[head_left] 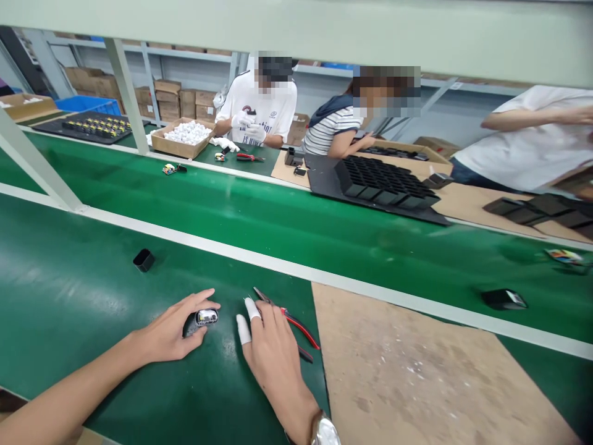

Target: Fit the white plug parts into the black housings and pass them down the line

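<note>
My left hand (173, 327) is curled around a small black plastic housing (189, 325), thumb on one side and fingers on the other. Its open end faces right and shows a circuit board (206, 317) with white and yellow parts inside. My right hand (274, 349) wears white finger cots on two fingers, which are apart. It hovers over or rests on long-nose pliers (301, 327) with red and black handles, partly hiding them; contact cannot be made out. An empty black housing (143, 260) stands on the green bench to the left.
Beyond a pale rail, a green conveyor belt (278, 210) carries a black housing (504, 300) and loose circuit boards (565, 256). Brown cardboard (417, 371) covers the bench at right. Across sit co-workers, near a box of white parts (183, 137) and rows of black housings (384, 179).
</note>
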Motion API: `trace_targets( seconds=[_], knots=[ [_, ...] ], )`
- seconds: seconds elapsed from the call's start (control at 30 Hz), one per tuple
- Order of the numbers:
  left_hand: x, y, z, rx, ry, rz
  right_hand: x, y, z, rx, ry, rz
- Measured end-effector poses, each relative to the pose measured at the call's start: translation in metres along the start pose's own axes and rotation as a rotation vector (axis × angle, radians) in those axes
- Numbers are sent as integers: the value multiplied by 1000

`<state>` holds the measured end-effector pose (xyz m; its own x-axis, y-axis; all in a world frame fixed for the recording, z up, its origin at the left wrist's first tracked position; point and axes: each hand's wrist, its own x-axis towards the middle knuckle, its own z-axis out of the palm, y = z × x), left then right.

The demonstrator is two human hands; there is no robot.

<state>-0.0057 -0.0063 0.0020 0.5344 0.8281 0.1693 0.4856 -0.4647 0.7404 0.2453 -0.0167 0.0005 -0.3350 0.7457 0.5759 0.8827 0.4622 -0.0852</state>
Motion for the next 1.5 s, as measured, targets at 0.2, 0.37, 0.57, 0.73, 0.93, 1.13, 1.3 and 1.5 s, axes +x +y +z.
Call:
trace_targets(
  seconds=[0.2, 0.37, 0.57, 0.73, 0.93, 1.13, 1.3, 1.5],
  knots=[
    [5, -6, -4, 147, 80, 19, -9, 5, 8, -74, -49, -22],
    [9, -10, -4, 175, 123, 114, -7, 1, 3, -76, -73, -66],
    [9, -7, -2, 116, 116, 153, -3, -7, -10, 191, -62, -105],
    [9, -5, 0, 82, 97, 157, -3, -10, -14, 221, -9, -182],
    [9, -4, 0, 86, 79, 151, -1, -9, -13, 176, -26, -186],
    [9, -3, 0, 65, 53, 145, -1, -9, -13, 176, -37, -194],
    [10, 1, -1, 21, -1, 177, -2, -8, -15, 214, -52, -216],
    [11, 5, -3, -27, -46, 176, 2, -7, -20, 244, -90, -273]
  ],
)
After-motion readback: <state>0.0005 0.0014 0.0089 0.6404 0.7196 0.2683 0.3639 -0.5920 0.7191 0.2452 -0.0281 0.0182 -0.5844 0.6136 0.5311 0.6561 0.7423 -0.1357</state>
